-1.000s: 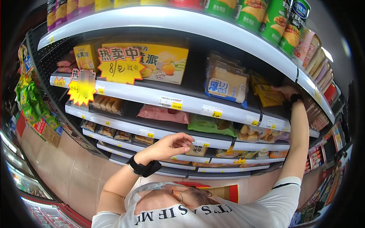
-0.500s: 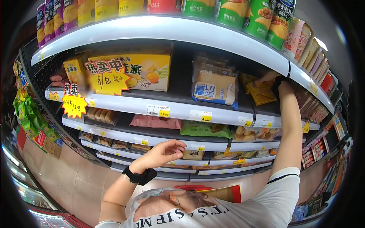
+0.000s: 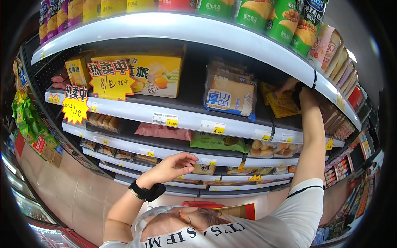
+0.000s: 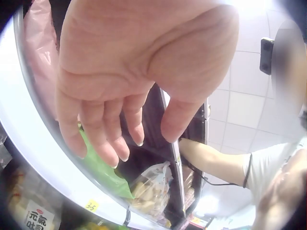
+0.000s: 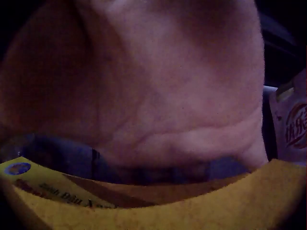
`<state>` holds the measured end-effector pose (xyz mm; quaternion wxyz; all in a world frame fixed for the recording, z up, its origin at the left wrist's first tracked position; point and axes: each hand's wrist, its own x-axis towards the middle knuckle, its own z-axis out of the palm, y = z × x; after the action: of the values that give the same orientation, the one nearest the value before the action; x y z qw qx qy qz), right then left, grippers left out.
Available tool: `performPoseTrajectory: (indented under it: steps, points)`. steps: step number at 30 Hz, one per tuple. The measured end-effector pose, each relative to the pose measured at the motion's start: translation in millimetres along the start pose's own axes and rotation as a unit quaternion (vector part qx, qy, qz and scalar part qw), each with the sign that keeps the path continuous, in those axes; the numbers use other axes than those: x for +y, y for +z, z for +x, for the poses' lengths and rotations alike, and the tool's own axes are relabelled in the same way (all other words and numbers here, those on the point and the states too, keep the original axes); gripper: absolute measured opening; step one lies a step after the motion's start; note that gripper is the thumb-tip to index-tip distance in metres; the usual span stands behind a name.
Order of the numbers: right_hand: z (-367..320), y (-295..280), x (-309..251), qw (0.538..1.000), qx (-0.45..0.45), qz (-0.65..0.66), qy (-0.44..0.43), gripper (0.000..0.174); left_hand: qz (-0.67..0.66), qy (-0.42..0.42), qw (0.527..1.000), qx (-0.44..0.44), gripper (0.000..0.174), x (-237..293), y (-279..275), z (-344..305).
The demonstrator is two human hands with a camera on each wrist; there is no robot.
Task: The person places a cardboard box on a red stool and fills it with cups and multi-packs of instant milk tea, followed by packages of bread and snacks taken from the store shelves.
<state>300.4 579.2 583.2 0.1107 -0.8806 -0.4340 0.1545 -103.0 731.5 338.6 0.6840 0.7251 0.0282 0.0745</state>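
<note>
Deep on the middle shelf, my right hand (image 3: 288, 86) is at several flat yellow packages (image 3: 282, 105). In the right wrist view its palm fills the upper part, above a yellow package (image 5: 249, 191) with dark lettering. The fingers are hidden behind that package, so I cannot tell how they hold it. My left hand (image 3: 175, 167) hovers in front of a lower shelf, fingers loosely bent and holding nothing. The left wrist view shows its palm and fingertips near a green bag (image 4: 103, 163). Bagged thick-cut toast (image 3: 229, 95) stands left of the yellow packages.
A yellow box (image 3: 159, 76) with a starburst price sign (image 3: 111, 80) stands further left. The upper shelf edge (image 3: 173, 25) curves above my right arm, with canisters (image 3: 283, 20) on it. Lower shelves hold a pink bag (image 3: 163, 131) and bagged bread (image 3: 273, 149).
The view has shifted, so the shelf goods appear further left. My right hand stays at the yellow packages, which have shifted slightly under it. The left hand keeps its relaxed pose.
</note>
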Motion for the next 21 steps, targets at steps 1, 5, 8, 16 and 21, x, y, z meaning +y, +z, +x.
performPoseTrajectory:
  steps: [1,5,8,16,21]
  points:
    - [0.1,-0.1,2.5,1.000,-0.006,0.002,-0.004,0.081,0.000,-0.001,1.000,-0.002,0.033,1.0,0.6,0.9]
    - [-3.5,-5.2,24.4,0.999,-0.029,0.013,-0.018,0.082,-0.003,0.011,1.000,-0.011,0.033,7.6,4.5,4.8]
    - [-4.8,-5.8,26.9,0.999,-0.043,0.020,-0.023,0.082,-0.006,0.022,1.000,-0.021,0.032,11.1,7.1,11.1]
    - [-33.6,-0.8,50.2,0.995,-0.049,0.074,-0.052,0.082,0.001,0.031,0.998,-0.060,0.032,12.0,21.0,27.4]
    - [-41.9,2.0,47.1,0.991,-0.106,0.082,-0.008,0.089,-0.002,0.042,0.997,-0.072,0.032,12.4,27.6,29.4]
